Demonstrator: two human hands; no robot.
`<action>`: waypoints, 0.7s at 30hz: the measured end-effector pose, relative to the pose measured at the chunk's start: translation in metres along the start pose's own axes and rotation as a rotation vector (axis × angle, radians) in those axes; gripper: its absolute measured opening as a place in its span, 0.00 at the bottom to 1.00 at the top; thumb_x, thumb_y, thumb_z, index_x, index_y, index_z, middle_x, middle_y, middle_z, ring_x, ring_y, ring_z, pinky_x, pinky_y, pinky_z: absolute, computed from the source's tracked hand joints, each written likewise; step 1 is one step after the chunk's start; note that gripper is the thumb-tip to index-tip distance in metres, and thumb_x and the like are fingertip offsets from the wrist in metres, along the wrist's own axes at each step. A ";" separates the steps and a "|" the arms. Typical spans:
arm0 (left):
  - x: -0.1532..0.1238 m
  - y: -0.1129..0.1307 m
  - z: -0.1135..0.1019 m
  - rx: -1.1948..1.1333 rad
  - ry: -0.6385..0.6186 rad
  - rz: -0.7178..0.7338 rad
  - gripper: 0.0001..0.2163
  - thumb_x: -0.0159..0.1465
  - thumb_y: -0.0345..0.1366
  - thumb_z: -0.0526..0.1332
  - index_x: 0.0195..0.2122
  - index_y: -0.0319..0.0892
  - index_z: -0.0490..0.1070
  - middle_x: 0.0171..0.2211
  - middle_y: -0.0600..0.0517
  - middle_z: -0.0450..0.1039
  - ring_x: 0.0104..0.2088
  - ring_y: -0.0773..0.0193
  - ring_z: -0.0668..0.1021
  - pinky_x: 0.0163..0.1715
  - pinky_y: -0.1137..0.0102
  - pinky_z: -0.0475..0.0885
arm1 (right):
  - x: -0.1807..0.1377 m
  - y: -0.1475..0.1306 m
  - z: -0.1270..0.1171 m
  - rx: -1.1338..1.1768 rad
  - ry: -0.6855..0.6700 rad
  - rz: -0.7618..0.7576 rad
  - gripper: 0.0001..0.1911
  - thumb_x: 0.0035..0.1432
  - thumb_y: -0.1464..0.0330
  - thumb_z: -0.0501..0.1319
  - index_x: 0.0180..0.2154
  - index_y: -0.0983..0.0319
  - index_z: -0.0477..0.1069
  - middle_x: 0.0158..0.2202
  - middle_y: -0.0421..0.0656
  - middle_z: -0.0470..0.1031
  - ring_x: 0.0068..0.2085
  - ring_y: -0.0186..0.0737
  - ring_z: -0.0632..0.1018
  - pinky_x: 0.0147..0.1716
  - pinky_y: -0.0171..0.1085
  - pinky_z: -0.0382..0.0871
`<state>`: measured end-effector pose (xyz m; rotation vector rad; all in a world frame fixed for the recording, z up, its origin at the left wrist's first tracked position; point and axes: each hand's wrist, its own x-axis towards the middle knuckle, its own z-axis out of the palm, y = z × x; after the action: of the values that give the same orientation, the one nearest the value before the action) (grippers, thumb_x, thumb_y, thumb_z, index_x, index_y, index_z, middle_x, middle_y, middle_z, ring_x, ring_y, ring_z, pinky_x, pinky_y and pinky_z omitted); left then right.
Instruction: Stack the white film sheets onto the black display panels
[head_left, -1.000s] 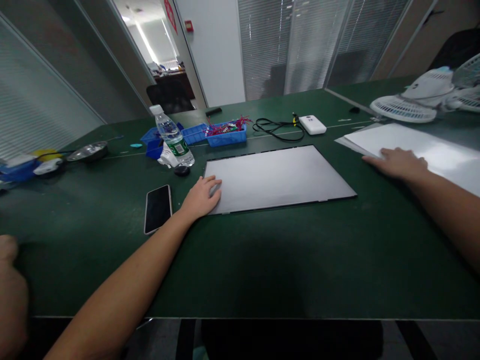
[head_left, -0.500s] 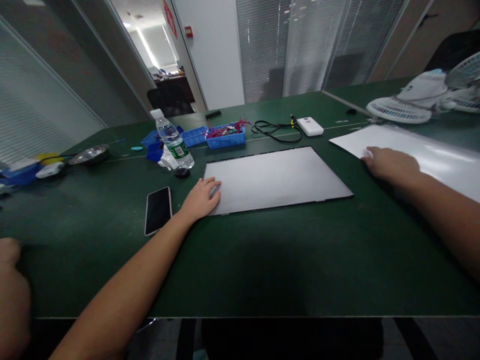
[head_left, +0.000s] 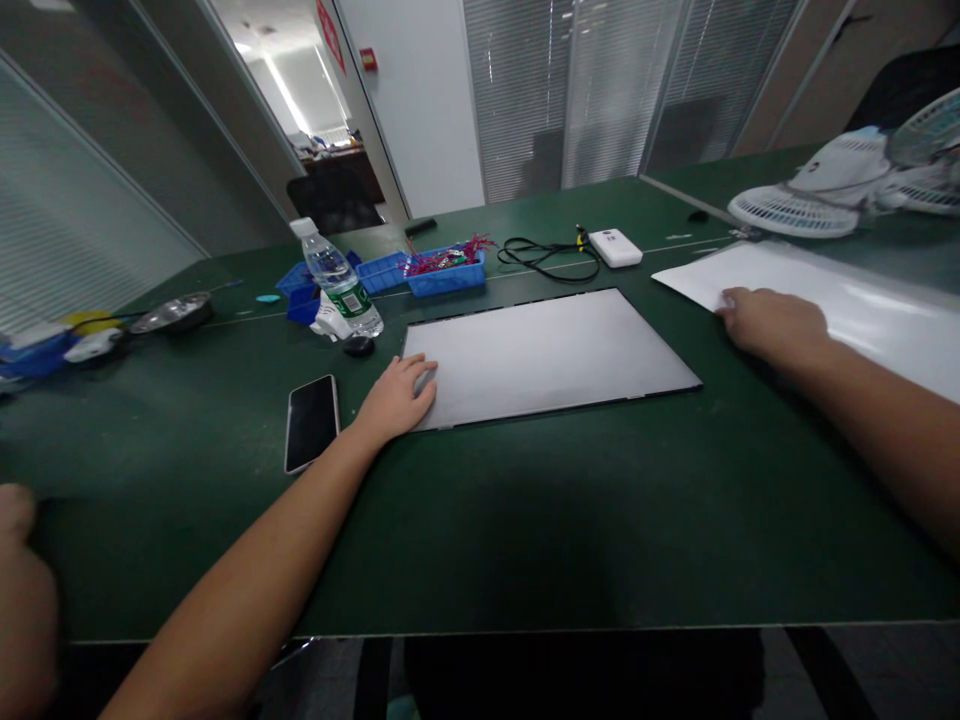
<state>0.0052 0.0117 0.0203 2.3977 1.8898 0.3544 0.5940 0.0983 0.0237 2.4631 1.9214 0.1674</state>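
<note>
A flat rectangular panel [head_left: 555, 350] with a pale grey-white face and thin dark edges lies on the green table. My left hand [head_left: 397, 397] rests over its left end, fingers laid out flat on the face and edge. Off to the right, my right hand [head_left: 772, 320] is closed on the near left edge of a glossy white sheet [head_left: 877, 320]. The thumb and some fingertips there are partly hidden. That sheet reaches out of view at the right and lies apart from the panel.
Behind the panel stand a tilted water bottle [head_left: 341, 280], blue trays [head_left: 448, 283] with red wires, a black cable [head_left: 540, 262] and a white box [head_left: 615, 248]. A phone [head_left: 312, 424] lies left of my forearm. White fans [head_left: 817, 200] sit far right. Another person's arm [head_left: 22, 600] shows at the left edge.
The view has shifted slightly. Both hands keep their places on the panel and the sheet, with no other clear movement.
</note>
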 end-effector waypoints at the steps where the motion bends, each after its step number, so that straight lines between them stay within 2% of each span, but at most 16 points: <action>1: 0.000 0.000 0.000 -0.001 0.001 -0.001 0.27 0.74 0.45 0.53 0.68 0.40 0.74 0.73 0.40 0.69 0.74 0.44 0.69 0.76 0.44 0.61 | 0.000 0.001 0.001 0.000 0.007 -0.001 0.32 0.77 0.53 0.44 0.68 0.62 0.70 0.63 0.64 0.76 0.55 0.65 0.79 0.44 0.53 0.71; 10: 0.000 0.001 -0.001 -0.007 -0.004 0.000 0.27 0.74 0.46 0.52 0.68 0.39 0.74 0.73 0.40 0.68 0.74 0.44 0.69 0.76 0.43 0.60 | 0.000 0.002 0.000 0.005 0.077 -0.025 0.32 0.77 0.53 0.48 0.70 0.61 0.70 0.63 0.62 0.77 0.55 0.63 0.78 0.41 0.51 0.68; 15: 0.000 0.000 0.001 0.005 -0.002 0.009 0.27 0.74 0.45 0.52 0.68 0.39 0.74 0.73 0.40 0.68 0.74 0.45 0.69 0.77 0.44 0.59 | -0.008 -0.003 -0.007 0.021 0.131 -0.041 0.31 0.78 0.57 0.45 0.72 0.59 0.68 0.60 0.60 0.79 0.53 0.60 0.78 0.43 0.50 0.67; 18: 0.000 -0.002 0.002 0.007 0.011 0.023 0.26 0.74 0.45 0.52 0.68 0.40 0.74 0.73 0.41 0.69 0.74 0.47 0.70 0.77 0.46 0.58 | -0.009 -0.007 -0.006 0.009 0.183 -0.066 0.33 0.77 0.52 0.45 0.71 0.61 0.68 0.65 0.61 0.75 0.59 0.63 0.75 0.50 0.54 0.68; 21: 0.000 -0.004 0.003 0.006 0.013 0.025 0.26 0.74 0.45 0.53 0.68 0.41 0.74 0.73 0.42 0.69 0.74 0.47 0.70 0.77 0.45 0.58 | -0.005 -0.009 -0.001 0.005 0.098 -0.030 0.42 0.74 0.42 0.45 0.72 0.64 0.66 0.70 0.67 0.68 0.65 0.71 0.70 0.54 0.60 0.67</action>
<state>0.0024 0.0133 0.0164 2.4310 1.8703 0.3674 0.5837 0.0952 0.0237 2.4719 1.9978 0.2882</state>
